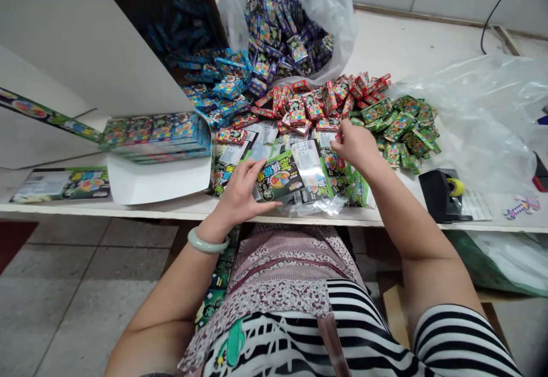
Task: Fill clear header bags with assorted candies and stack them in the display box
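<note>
In the head view, from where I stand, the left hand (244, 189) has its grip closed over the left end of a printed packet (279, 177), which is above other flat packets (307, 160) at the front of the counter (387, 37); its printed face looks upward, perhaps to keep it readable. The right hand (353, 142) has a narrow grip just beside the red boxes (314, 105), but I cannot tell if it holds one. Blue boxes (229, 87), purple boxes (296, 49) and green boxes (401, 126) lie mostly grouped by colour, probably so each kind is reached without searching
</note>
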Action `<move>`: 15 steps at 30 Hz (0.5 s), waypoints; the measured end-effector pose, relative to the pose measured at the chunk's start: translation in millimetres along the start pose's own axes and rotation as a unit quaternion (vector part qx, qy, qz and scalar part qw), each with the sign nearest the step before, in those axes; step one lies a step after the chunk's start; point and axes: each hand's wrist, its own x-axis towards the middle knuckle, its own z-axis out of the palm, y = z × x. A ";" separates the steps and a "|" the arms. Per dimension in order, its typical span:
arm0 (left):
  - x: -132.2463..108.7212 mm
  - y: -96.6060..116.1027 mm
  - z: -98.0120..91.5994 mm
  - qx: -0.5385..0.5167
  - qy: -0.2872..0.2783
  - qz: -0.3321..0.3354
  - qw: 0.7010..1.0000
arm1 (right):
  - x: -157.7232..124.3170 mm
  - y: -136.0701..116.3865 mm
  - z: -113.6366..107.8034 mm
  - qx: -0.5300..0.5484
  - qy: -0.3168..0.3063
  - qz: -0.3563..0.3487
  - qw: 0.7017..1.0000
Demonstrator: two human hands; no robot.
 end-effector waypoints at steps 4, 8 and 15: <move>-7.7 0.4 -3.6 0.006 -0.009 -0.016 1.000 | 4.1 11.8 10.4 0.138 -0.051 -0.009 0.989; -16.0 -4.6 -11.3 0.013 -0.006 -0.028 1.000 | -2.8 44.6 11.6 0.212 -0.062 -0.122 0.968; -11.2 1.9 -5.5 -0.018 -0.044 -0.012 0.999 | -21.6 49.8 24.8 0.133 -0.174 -0.281 0.934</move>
